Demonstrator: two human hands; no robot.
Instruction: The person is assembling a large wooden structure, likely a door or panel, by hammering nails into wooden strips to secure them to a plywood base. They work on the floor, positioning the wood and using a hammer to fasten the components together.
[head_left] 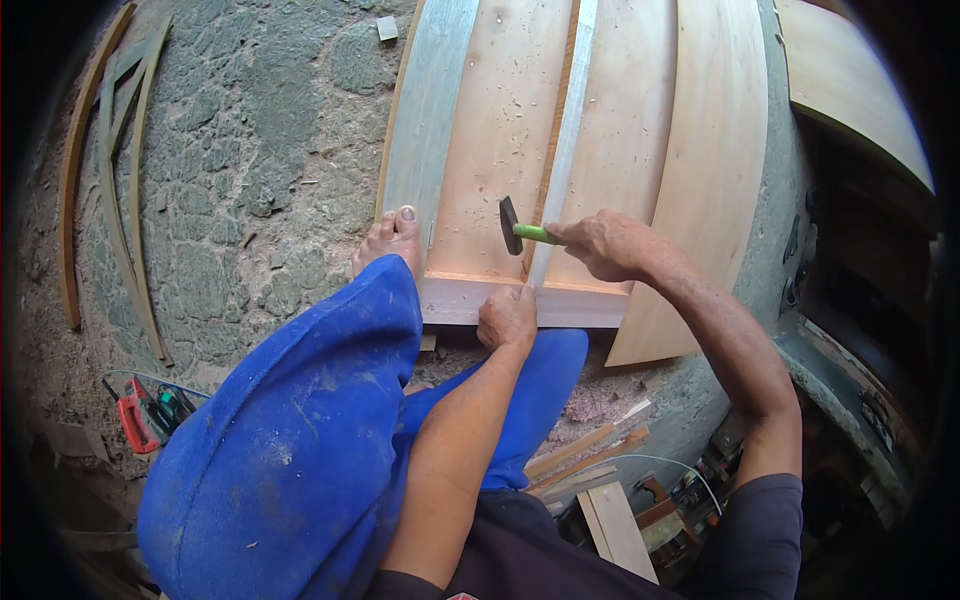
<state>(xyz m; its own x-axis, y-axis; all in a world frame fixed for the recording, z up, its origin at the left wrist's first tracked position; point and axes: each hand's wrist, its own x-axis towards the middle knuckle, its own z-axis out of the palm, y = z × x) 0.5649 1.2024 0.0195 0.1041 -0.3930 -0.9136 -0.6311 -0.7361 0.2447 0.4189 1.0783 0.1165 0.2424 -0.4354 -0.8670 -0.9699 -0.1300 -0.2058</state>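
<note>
My right hand (603, 246) is closed round the green handle of a hammer (512, 226), its dark head raised over a wooden panel. That panel (500, 120) lies flat on the ground, with a frame of planks and a narrow middle strip (570, 110) running away from me. At the panel's near end, my left hand (508, 317) is closed against the crosspiece (450, 298), just below the near end of the middle strip. Whatever its fingers pinch, if anything, is too small or hidden to make out. My bare foot (392, 238) rests on the panel's left plank (428, 130).
Long wooden strips (115, 190) lie on the rough stone ground at left. A red and black power tool (145, 415) sits at lower left with a cable. Wood offcuts (590, 455) lie at lower right, and a pale board (855, 75) is at upper right.
</note>
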